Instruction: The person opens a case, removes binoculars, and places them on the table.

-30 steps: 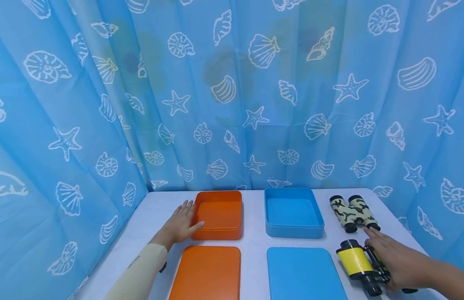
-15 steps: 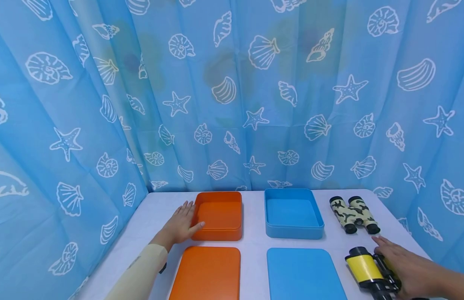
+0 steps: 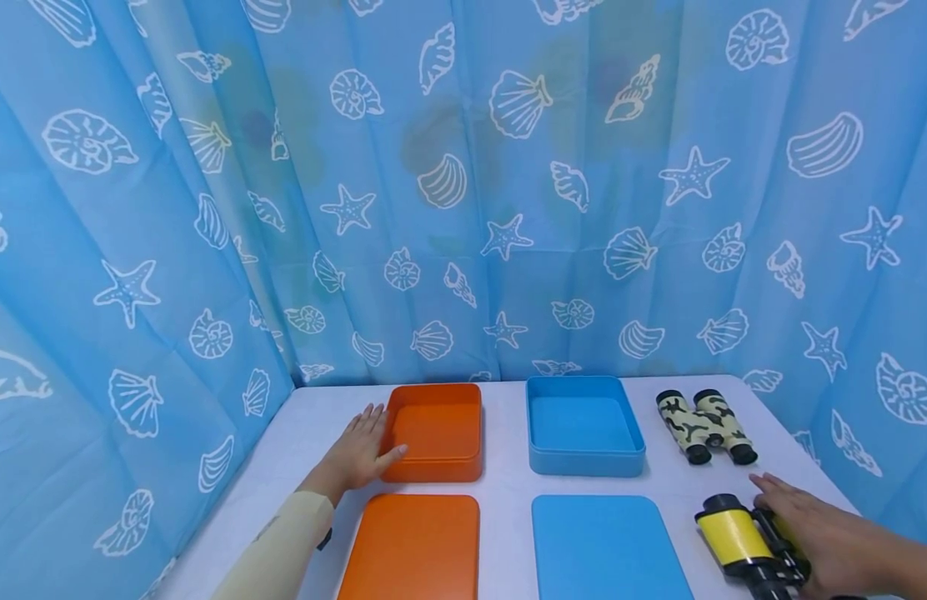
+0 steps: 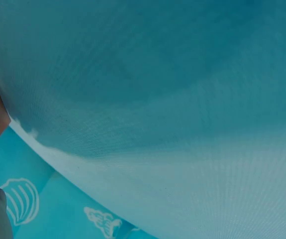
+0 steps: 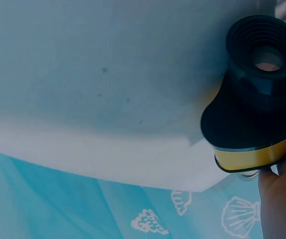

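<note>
My right hand (image 3: 824, 533) holds yellow-and-black binoculars (image 3: 734, 535) by their right barrel, at the right front of the table. In the right wrist view the binoculars' black eyepiece and yellow band (image 5: 254, 158) show, with fingers (image 5: 276, 186) behind the barrel. My left hand (image 3: 356, 450) lies against the left wall of an open orange box (image 3: 433, 472), fingers straight and thumb stretched over its near rim. Camouflage-patterned binoculars (image 3: 705, 427) lie just beyond the right hand. Mostly tablecloth fills the left wrist view.
An open blue box (image 3: 587, 464) stands to the right of the orange one. Before the boxes lie a flat orange lid (image 3: 414, 546) and a flat blue lid (image 3: 609, 546). A shell-patterned blue curtain (image 3: 463, 208) hangs behind the white table (image 3: 504, 533) and along its sides.
My right hand and the yellow binoculars have shifted right and toward me, away from the camouflage pair. The left hand stays against the orange box.
</note>
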The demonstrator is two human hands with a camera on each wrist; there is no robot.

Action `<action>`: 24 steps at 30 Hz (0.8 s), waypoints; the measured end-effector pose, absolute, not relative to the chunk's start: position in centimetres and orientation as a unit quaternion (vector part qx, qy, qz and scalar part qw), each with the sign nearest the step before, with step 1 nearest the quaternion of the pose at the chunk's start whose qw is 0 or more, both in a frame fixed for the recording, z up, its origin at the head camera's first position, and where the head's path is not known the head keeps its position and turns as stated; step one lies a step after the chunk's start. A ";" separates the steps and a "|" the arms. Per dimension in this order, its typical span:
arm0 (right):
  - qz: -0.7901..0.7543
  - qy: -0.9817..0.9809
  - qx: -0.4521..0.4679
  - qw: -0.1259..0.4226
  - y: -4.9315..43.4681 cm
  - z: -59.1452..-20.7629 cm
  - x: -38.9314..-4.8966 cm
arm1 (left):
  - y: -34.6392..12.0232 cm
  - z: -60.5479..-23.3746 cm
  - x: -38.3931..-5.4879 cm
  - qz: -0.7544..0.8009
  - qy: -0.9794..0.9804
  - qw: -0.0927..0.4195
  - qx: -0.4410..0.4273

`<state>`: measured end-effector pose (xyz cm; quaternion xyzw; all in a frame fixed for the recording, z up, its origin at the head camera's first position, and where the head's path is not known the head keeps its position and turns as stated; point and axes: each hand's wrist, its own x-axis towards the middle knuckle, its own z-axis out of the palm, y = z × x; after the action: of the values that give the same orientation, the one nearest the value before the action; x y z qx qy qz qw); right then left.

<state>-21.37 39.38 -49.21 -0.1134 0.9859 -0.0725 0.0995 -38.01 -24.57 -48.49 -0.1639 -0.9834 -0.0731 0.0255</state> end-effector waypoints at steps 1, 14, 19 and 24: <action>-0.073 0.986 -0.116 0.098 39.4 -49.3 -21.3 | -24.6 -48.5 -38.0 -0.073 -0.983 0.026 -0.165; -0.075 0.985 -0.117 0.102 39.6 -49.2 -21.5 | -24.9 -48.3 -38.1 -0.068 -0.982 0.024 -0.173; -0.076 0.984 -0.113 0.111 39.6 -48.9 -21.9 | -24.9 -48.0 -38.2 -0.060 -0.983 0.022 -0.170; -0.091 0.982 -0.110 0.121 39.4 -48.9 -22.5 | -25.0 -47.6 -38.1 -0.049 -0.987 0.012 -0.155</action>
<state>-22.49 39.36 -48.85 -0.1104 0.9823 -0.0910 0.1206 -38.14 -25.00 -47.65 -0.1548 -0.9867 -0.0491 0.0124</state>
